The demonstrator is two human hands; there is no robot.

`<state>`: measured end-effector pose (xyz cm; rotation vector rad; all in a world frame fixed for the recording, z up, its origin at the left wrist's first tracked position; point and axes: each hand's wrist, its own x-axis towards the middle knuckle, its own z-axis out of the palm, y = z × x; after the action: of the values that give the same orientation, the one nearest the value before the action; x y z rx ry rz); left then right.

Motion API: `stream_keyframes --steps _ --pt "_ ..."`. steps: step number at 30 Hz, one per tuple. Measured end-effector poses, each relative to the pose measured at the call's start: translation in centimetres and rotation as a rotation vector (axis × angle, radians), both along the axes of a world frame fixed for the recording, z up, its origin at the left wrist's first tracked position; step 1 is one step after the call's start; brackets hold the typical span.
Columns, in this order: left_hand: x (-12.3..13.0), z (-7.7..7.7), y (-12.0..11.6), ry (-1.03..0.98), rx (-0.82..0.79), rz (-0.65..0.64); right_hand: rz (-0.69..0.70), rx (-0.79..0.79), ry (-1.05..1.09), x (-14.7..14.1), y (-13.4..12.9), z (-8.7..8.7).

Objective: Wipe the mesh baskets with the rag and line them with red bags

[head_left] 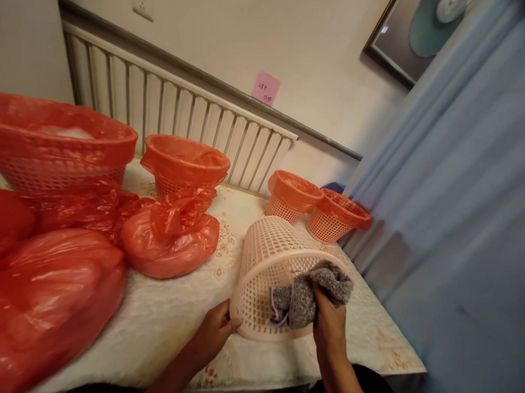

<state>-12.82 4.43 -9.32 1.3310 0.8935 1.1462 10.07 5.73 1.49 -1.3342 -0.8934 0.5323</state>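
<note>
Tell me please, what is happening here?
The left hand holds a pale mesh basket by its rim; it lies on its side on the table, open end toward the person. The right hand holds a bunched grey cloth at that opening. Behind stand two small baskets with red plastic over their rims; to the left are bulging red bags and two more red-lined baskets.

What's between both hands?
In the head view, the mouth of the pale basket and part of the gray cloth lie between the left hand and the right hand.
</note>
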Motion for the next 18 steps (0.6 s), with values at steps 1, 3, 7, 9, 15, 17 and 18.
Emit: stream_keyframes --steps 1,3,7,9,15,17,18 --pt "0.0 0.3 -0.2 0.020 0.013 -0.011 0.004 0.081 -0.024 -0.9 0.1 0.6" --pt "-0.1 0.5 -0.4 0.052 0.038 -0.028 0.022 0.188 -0.060 -2.7 0.1 1.5" --pt "0.0 -0.3 -0.5 0.073 0.068 -0.068 0.057 0.175 -0.082 -5.8 0.0 1.8" --pt "0.1 -0.9 -0.4 0.083 0.071 -0.081 0.119 0.142 -0.151 -7.0 0.0 1.2" --pt "0.1 -0.3 -0.3 0.075 0.128 -0.016 0.567 0.259 -0.673 -8.8 -0.4 -2.8" --pt "0.1 0.2 -0.4 0.051 0.163 0.005 0.615 0.290 -0.883 -8.5 -0.5 -4.6" --pt "0.0 0.5 -0.5 0.041 0.179 0.010 0.632 0.294 -0.976 -8.1 -0.5 -5.4"
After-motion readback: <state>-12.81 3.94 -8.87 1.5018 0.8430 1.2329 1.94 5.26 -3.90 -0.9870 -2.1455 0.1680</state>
